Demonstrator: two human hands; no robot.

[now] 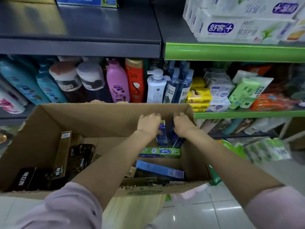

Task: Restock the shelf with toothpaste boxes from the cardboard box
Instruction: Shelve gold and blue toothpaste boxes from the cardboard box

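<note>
Both hands reach into cardboard box (102, 116), arms extended, palms down. Left hand (149, 123) and right hand (183, 124) each closed w/ fingers curled over upright blue toothpaste boxes (162, 134) at far right corner; green toothpaste box (160, 152) lies flat nearer. Shelf (231, 52) behind.

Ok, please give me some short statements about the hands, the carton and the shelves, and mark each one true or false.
1. Both hands, left hand and right hand, reach into the brown cardboard box. True.
2. The hands rest on upright dark blue toothpaste boxes. True.
3. A green toothpaste box stands upright on the shelf. False: it lies flat inside the carton.
4. The black boxes fill the carton's right side. False: they sit at its left.
5. The dark grey shelf above the bottles is mostly bare. True.
</note>
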